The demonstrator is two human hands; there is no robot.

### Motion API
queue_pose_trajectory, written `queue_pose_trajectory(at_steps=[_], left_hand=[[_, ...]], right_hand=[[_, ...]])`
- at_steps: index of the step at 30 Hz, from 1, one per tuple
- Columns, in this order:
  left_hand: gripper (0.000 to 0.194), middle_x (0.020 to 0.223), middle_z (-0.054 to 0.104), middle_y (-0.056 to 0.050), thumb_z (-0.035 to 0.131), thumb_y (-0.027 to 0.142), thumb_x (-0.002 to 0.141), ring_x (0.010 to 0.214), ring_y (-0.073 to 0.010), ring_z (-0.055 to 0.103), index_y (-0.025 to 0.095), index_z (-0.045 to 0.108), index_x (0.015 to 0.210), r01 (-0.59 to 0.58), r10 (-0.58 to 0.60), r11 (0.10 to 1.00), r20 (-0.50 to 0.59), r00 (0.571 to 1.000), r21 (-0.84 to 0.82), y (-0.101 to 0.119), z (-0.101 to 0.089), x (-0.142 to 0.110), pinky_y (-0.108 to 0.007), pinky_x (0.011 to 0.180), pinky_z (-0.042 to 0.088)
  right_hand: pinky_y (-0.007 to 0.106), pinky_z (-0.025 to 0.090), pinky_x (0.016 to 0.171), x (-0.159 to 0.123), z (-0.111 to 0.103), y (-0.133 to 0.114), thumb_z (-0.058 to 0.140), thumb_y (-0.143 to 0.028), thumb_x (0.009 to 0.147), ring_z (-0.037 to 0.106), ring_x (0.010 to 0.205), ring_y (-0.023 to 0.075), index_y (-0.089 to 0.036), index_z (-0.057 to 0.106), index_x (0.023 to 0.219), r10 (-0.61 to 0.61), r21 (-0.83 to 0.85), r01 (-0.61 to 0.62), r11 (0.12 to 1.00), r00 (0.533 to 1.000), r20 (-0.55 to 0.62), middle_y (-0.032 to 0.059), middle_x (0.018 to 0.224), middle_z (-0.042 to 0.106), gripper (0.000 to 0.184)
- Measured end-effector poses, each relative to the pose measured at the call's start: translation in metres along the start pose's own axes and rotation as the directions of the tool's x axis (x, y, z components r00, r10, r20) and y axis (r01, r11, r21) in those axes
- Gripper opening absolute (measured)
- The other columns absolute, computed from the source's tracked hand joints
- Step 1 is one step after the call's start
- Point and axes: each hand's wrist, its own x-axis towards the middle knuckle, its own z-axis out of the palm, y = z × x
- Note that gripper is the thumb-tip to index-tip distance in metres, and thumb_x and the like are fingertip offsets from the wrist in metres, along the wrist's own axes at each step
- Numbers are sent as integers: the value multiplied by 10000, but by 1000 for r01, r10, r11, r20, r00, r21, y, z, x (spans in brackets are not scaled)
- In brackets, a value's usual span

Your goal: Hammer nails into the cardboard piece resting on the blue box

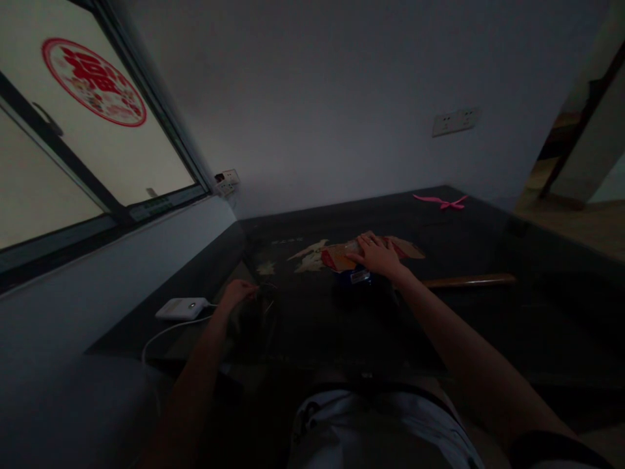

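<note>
My right hand (378, 254) lies with spread fingers on top of a flattened-looking brown and red cardboard piece (336, 257). Just below that, a dark blue object with a white label (360, 277) shows; its kind is too dark to make out. Over to the left, my left hand (238, 291) has its fingers pinched at the edge of a thin, see-through, shiny thing (267, 298), which looks like plastic film. What exactly sits between those fingers is too dim to tell.
A white power bank (181, 308) with a white cable (163, 332) lies left on the dark table (312, 326). A wooden stick (469, 281) lies right of the cardboard, and a pink strap-like item (442, 202) lies far back. Wall and window border the table.
</note>
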Motion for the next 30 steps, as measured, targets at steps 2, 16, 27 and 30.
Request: queue_pose_trajectory(at_steps=[2,16,27,30], left_hand=[[323,498,601,-29,565,420,698,516,-144,576,147,605,529,13,-13,999,-17,1000,34,-1,1,2,-210,488,388],[237,739,695,-70,505,304,763,722,-183,647,154,667,850,38,-15,974,-100,995,225,-7,4,10,-210,569,426],[363,1101,625,-111,408,343,839,1039,-217,564,143,594,1079,-204,255,938,-159,954,280,-14,20,10,-314,890,424],[438,1275,522,-87,353,364,872,1197,-186,451,159,498,1231,-495,530,837,-119,840,233,-13,34,9,-332,1030,322]], right_hand=[[604,111,1034,-1,0,-1,137,-646,843,138,1356,297,-152,270,1410,-4,-1,4,1000,1000,-12,90,1470,285,763],[596,118,1038,-2,0,-1,186,-638,844,165,1349,295,-157,281,1404,1,24,0,1000,999,-50,85,1468,291,744],[570,94,1051,0,2,1,158,-672,827,167,1349,294,-170,287,1405,2,36,0,999,999,-54,86,1471,283,776],[572,103,1048,0,2,1,160,-668,828,152,1352,303,-170,260,1417,13,29,-12,999,999,-37,86,1478,266,778]])
